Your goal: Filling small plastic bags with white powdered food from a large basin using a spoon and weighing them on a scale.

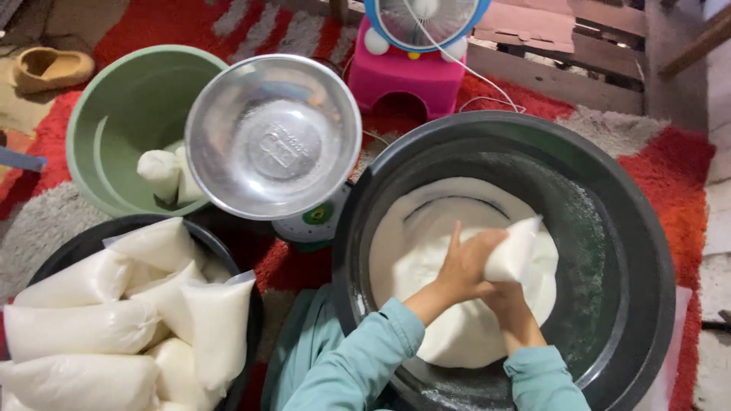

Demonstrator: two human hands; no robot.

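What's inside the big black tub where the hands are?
The black tub holds white liquid. Both hands, left and right, hold a plastic bag over it. The bottom beneath the liquid is hidden.

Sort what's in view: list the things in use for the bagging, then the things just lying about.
In use: left hand, right hand, plastic bag, black tub, filled bags, steel bowl.
Lying about: fan, pink stool, shoe.

Small clear plastic bag (516,247), white-filled, tilted upright, held over white liquid (426,251) pooled in large dark basin (647,251).
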